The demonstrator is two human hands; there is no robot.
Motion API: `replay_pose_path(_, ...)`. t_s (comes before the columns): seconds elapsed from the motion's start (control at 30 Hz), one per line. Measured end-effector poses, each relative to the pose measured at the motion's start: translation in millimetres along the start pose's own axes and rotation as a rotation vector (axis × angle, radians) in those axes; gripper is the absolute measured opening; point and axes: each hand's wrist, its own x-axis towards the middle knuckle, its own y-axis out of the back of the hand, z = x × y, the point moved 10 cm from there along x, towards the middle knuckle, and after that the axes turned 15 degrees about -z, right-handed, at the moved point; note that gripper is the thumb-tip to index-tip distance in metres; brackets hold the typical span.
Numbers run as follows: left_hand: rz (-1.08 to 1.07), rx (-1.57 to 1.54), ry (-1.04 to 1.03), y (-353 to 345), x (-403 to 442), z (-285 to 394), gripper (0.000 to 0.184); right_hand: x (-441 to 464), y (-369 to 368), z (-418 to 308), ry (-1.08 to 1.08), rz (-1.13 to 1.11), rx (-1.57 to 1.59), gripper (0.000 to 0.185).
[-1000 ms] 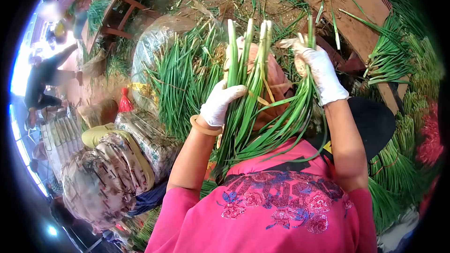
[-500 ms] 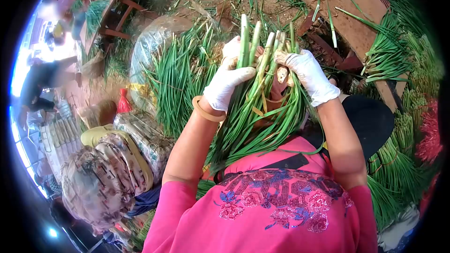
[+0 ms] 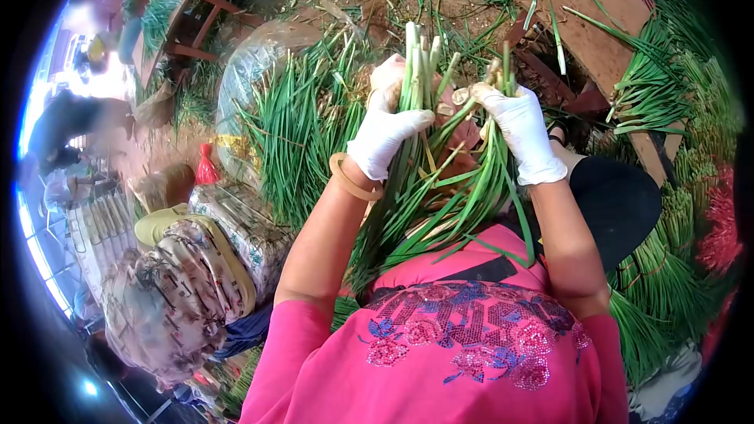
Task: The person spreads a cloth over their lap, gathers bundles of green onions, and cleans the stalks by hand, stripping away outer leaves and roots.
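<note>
White-gloved, my left hand [image 3: 389, 133] is closed round a bunch of green stalks [image 3: 416, 82], whose pale cut ends point up and whose leaves hang toward my lap. To its right, my right hand [image 3: 514, 126], also gloved, grips a smaller bunch of stalks [image 3: 495, 165] near their pale ends. The leaves of both bunches cross above my pink shirt [image 3: 471, 353]. A tan ring [image 3: 351, 179] circles my left wrist. Left of my hands lies a large pile of green stalks [image 3: 294, 133].
A wooden board [image 3: 581, 12] with loose stalks stands at upper right, beside a bundle [image 3: 652, 94]. More stalks [image 3: 660, 283] and red ties [image 3: 719, 224] lie right. A co-worker in a patterned shirt [image 3: 165, 298] is at left, near a red tassel [image 3: 207, 166]. Cuttings cover the ground.
My right hand has moved left and slightly down toward my left hand, bringing the two bunches closer. Both hands keep hold of stalks.
</note>
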Motion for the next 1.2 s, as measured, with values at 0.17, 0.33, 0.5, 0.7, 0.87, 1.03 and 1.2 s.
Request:
replay_pose_path(0.17, 0.062, -0.081, 0.048, -0.4, -3.4, 1.0, 0.047, 3.5, 4.7, 20.1, -0.061, -0.061, 0.227, 0.014)
replay_pose_path(0.33, 0.165, -0.131, 0.116, 23.4, -15.7, 1.8, 0.039, -42.1, 75.8, -88.8, 0.369, 0.338, 0.298, 0.027)
replay_pose_path(0.5, 0.232, -0.178, 0.08, 47.9, -27.3, -3.6, 0.039, -106.9, 152.7, -209.9, 0.823, 0.533, -0.154, 0.029)
replay_pose_path(0.7, 0.08, -0.252, 0.0, 19.4, -14.4, 14.3, 0.04, -57.7, 127.4, -169.5, 0.448, 0.369, -0.255, 0.018)
replay_pose_path(0.87, 0.017, -0.093, -0.102, -21.8, 6.7, 47.3, 0.034, -13.8, 94.8, -129.6, 0.343, 0.148, -0.236, 0.019)
replay_pose_path(1.03, 0.023, 0.479, -0.226, -27.3, 24.7, 57.0, 0.028, -9.6, 77.4, -113.7, 0.203, 0.069, -0.294, 0.024)
replay_pose_path(1.2, 0.034, 0.515, -0.141, -31.3, 29.3, 49.8, 0.029, -8.7, 80.8, -104.1, 0.265, 0.006, -0.251, 0.026)
